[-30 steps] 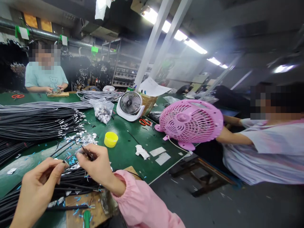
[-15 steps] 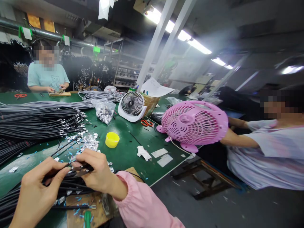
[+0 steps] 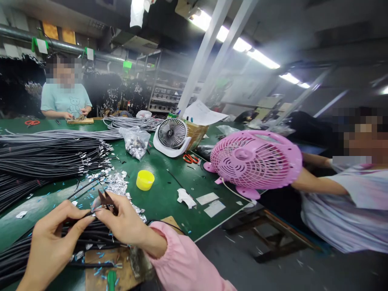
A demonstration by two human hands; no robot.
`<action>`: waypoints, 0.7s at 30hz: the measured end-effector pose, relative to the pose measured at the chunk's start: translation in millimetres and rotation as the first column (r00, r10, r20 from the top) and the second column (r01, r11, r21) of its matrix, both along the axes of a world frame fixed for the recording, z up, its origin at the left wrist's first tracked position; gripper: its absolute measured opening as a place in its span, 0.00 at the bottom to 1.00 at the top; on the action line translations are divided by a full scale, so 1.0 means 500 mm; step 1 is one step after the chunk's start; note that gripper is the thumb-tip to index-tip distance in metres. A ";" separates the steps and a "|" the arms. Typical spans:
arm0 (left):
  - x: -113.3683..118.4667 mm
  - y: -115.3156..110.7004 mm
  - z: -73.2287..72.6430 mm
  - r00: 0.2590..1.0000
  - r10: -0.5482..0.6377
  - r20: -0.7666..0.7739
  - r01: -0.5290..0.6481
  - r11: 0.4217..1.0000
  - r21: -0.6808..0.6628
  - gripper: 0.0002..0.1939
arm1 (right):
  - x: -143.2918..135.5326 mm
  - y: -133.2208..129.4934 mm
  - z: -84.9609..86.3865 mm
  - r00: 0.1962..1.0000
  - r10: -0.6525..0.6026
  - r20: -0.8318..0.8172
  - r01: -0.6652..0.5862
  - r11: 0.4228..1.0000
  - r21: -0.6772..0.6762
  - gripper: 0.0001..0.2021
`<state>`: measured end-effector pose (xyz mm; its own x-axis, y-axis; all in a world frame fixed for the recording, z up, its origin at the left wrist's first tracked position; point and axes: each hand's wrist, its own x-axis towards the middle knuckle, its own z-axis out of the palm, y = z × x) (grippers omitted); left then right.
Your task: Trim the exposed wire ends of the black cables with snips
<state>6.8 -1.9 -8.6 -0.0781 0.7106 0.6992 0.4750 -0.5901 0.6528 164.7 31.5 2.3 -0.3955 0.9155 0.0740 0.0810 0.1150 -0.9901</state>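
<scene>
In the head view my left hand (image 3: 56, 238) is closed on a black cable (image 3: 81, 215), thumb and forefinger pinching it close to its stripped end. My right hand (image 3: 125, 220) is closed around a small pair of scissors (image 3: 106, 199), blades pointing up and slightly apart, handles hidden in the palm. Its thumb and fingertip also touch the thin wires (image 3: 95, 205) at the cable's end. Below the hands lie more black cables (image 3: 93, 234) and a wooden board (image 3: 95, 279) strewn with blue scraps, with a green-handled tool (image 3: 111, 279) on it.
Bundled black cables (image 3: 54, 159) and grey cables (image 3: 60, 135) cover the left of the green table (image 3: 165, 206). Foil scraps (image 3: 117, 184), a yellow ring (image 3: 145, 180), a white fan (image 3: 171, 135) and a pink fan (image 3: 254, 161) stand around. Two people sit nearby, beyond the table and at right.
My right hand has turned the scissors from lying across the cable to pointing upward, and its thumb and finger have come to the wire end. The view has shifted slightly left.
</scene>
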 end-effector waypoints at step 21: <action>-0.021 -0.010 -0.015 0.890 0.212 -0.403 -0.051 0.926 0.374 0.10 | 0.003 -0.009 -0.023 0.986 -0.129 0.101 0.102 0.966 0.236 0.10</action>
